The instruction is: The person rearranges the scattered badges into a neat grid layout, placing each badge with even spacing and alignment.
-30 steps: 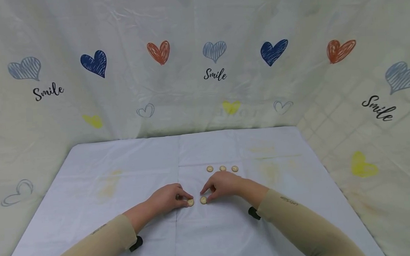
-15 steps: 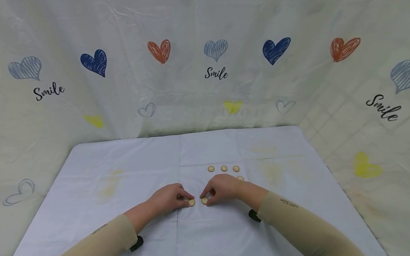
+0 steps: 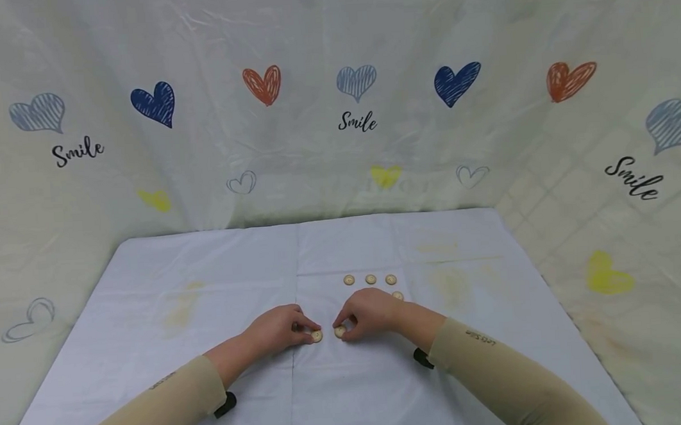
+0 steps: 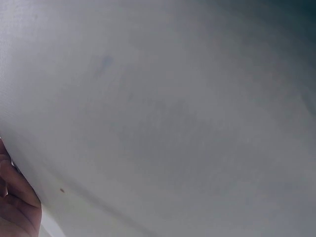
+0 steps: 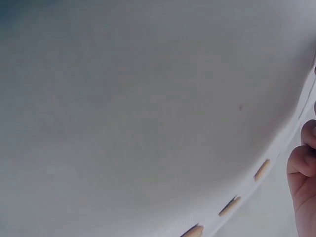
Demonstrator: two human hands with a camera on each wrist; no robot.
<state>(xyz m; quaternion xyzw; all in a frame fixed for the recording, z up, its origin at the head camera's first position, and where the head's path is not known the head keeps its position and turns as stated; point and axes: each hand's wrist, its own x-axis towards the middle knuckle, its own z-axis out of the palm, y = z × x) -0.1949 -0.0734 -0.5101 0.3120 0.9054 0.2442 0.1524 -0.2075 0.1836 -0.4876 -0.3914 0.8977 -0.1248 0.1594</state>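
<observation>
Between the thumb and index finger of my left hand [image 3: 280, 328] is a small round wooden disc [image 3: 317, 336], flat on the white cloth. Just to its right, my right hand [image 3: 371, 312] pinches a second round wooden disc [image 3: 340, 332] by its edges. A narrow strip of cloth separates the two discs. Small dark marks show on their tops, too small to read. Part of the left hand [image 4: 19, 202] edges into the left wrist view, and curled fingers of the right hand [image 5: 303, 173] show in the right wrist view; neither held disc is visible there.
Beyond the right hand lie three discs in a row: a left disc [image 3: 349, 280], a middle disc [image 3: 370, 279] and a right disc [image 3: 391, 279]. Another disc [image 3: 398, 295] is partly hidden behind the right hand. The white cloth [image 3: 204, 264] covers the table, with a heart-printed curtain [image 3: 308, 143] behind.
My right hand has lowered slightly and its index finger has come down onto its disc. The disc behind that hand has come into view. My left hand has stayed in place.
</observation>
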